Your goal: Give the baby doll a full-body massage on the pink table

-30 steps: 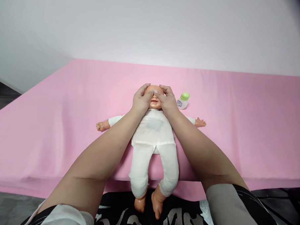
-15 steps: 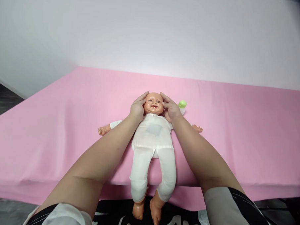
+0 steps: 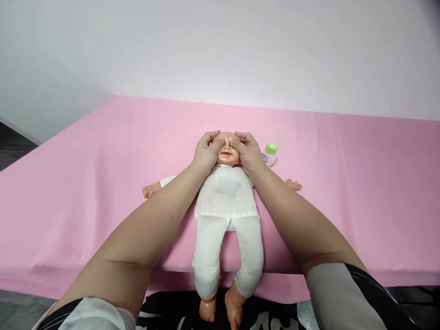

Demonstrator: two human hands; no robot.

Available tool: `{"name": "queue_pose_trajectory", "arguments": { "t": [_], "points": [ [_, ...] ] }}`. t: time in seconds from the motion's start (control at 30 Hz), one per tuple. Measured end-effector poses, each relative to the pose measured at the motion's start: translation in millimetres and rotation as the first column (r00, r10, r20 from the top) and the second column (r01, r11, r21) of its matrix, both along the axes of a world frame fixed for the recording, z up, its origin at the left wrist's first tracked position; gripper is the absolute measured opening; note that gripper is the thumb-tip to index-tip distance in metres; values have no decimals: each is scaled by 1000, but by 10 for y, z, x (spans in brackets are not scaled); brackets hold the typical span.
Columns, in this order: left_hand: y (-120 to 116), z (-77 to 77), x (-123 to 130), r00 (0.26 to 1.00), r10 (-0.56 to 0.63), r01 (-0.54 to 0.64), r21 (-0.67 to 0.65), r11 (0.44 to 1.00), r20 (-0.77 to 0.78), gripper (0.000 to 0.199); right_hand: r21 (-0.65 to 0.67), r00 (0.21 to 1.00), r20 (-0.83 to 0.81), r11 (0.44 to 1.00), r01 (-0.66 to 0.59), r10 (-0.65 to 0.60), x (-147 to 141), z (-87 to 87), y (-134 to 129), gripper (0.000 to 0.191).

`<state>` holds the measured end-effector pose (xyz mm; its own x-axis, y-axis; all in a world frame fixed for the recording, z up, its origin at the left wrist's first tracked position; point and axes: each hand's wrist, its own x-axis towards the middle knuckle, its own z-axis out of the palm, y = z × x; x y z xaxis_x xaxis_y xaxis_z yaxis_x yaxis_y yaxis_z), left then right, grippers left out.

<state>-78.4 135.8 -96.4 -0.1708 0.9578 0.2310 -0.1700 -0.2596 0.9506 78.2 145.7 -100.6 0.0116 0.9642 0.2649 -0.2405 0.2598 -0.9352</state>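
A baby doll [image 3: 228, 192] with a white cloth body lies on its back, its head away from me and its feet over the near edge. My left hand [image 3: 206, 152] cups the left side of the doll's head, the thumb lying over one eye. On the other side my right hand [image 3: 249, 151] holds the head the same way, its thumb over the other eye. Both thumb tips come close together at the top of the nose. The mouth stays uncovered between the hands.
Just right of my right hand stands a small clear bottle [image 3: 269, 155] with a green cap. A pink cloth [image 3: 350, 190] covers the table, with a pale wall [image 3: 225, 48] behind it.
Both thumbs have moved inward from the sides of the doll's head onto its eyes. The view has shifted slightly, and more of the bottle shows.
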Motion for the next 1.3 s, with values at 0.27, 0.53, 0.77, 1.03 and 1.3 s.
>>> {"name": "queue_pose_trajectory", "arguments": {
  "t": [0.27,0.53,0.77,1.03,1.3],
  "points": [
    [-50,0,-78,972,-112,131,-81,988,206,53,-167,975,-166,971,-172,145,124,36,-43,62],
    [-61,-9,-60,975,-83,95,-48,994,205,49,-120,979,-115,976,-179,165,105,58,-83,58],
    [-59,14,21,997,-21,24,-42,999,74,52,29,987,142,997,71,-75,-54,79,-131,62],
    [-39,20,44,999,7,-6,-16,1000,52,39,27,981,141,991,128,-130,-53,18,-56,54],
    [-144,110,29,979,9,14,-112,994,201,39,-143,976,-206,985,-101,70,-19,63,-117,49]
  ]
}}
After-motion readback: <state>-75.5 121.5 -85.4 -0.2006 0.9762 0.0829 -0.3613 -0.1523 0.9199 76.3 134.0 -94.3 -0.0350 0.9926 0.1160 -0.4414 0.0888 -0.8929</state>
